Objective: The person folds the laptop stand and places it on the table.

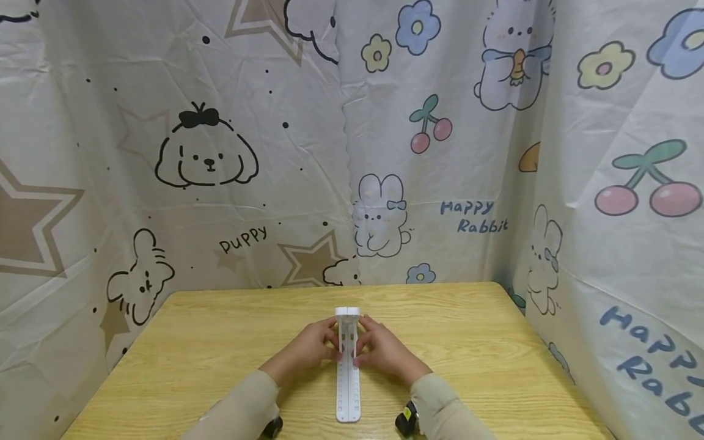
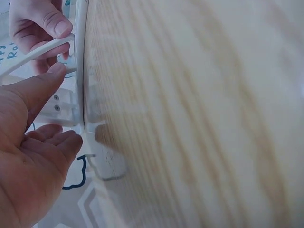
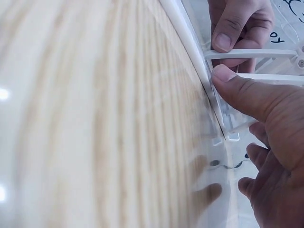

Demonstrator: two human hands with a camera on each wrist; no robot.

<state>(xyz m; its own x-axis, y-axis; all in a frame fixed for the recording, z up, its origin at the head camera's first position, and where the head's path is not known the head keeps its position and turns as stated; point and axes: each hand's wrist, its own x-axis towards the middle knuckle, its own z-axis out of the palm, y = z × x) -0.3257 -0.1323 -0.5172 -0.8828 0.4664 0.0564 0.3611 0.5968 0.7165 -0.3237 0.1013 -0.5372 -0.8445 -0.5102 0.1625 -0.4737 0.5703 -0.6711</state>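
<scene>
A narrow white folding stand stands on the table in front of me, its long slotted base running toward me and its raised end at the far side. My left hand pinches one slim white strut low down, thumb against a finger, from the left. From the right, my right hand pinches the matching strut the same way. In the left wrist view, the other left fingers spread beside the base. The right wrist view shows the right thumb at its strut's lower end.
The wood-grain table spreads around the stand on both sides. A printed cloth hangs behind the table and along its left and right sides. Dark wrist devices sit under both sleeves.
</scene>
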